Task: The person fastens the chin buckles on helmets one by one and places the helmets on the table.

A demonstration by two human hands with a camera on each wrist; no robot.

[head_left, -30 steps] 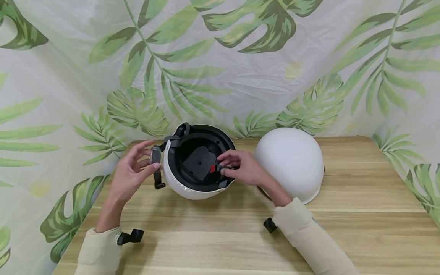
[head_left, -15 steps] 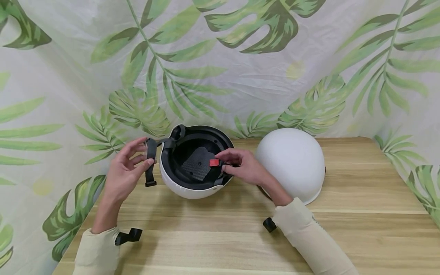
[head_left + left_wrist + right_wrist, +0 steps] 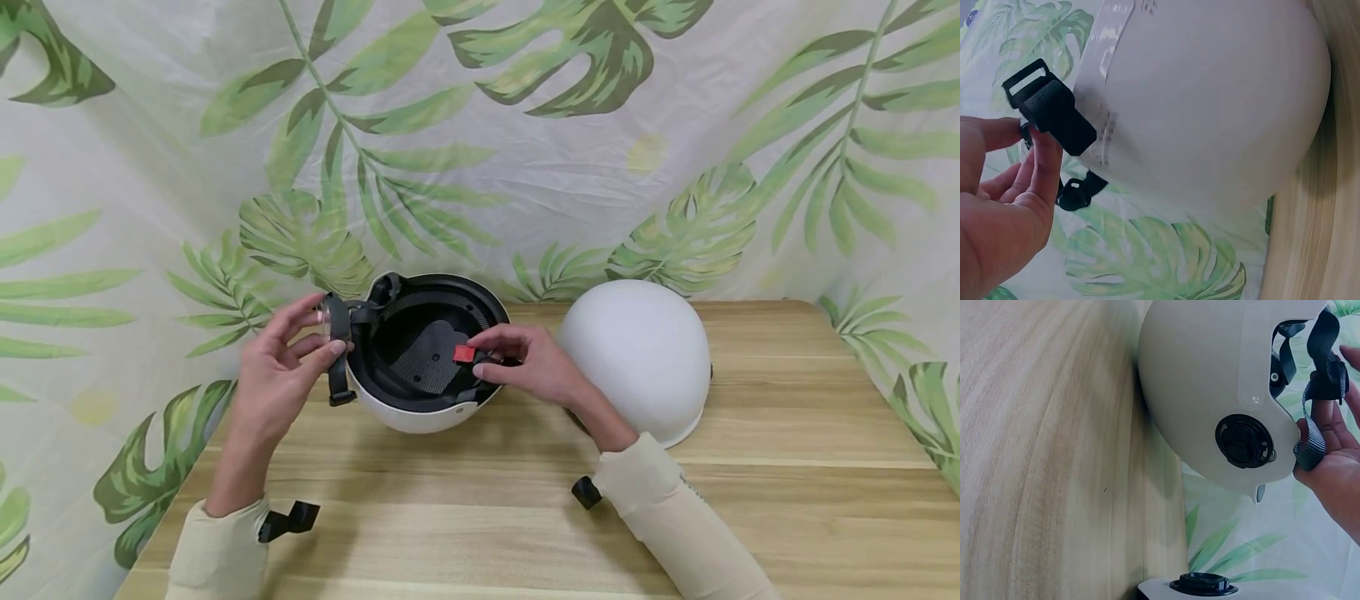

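A white helmet [image 3: 420,421] lies upturned on the wooden table, its black padded inside facing up. My left hand [image 3: 281,358] pinches a black chin strap [image 3: 339,333] at the helmet's left rim, thumb in front and fingers behind. The strap's loose end hangs below the thumb with a black slide buckle [image 3: 1029,84]. Over the helmet's right side, my right hand [image 3: 528,367] pinches the other strap [image 3: 1319,356] near its red buckle piece [image 3: 464,354]. The right wrist view shows that webbing looping down past the fingers.
A second white helmet [image 3: 633,354] stands dome up to the right, close to my right forearm. The table [image 3: 450,517] reaches back to a leaf-print cloth [image 3: 555,200]. A black round fitting [image 3: 1244,440] sits on the upturned helmet's side.
My left hand drew the strap out to the left, then came back slightly towards the helmet. The red buckle turned to show its flat face and shifted slightly left with my right hand.
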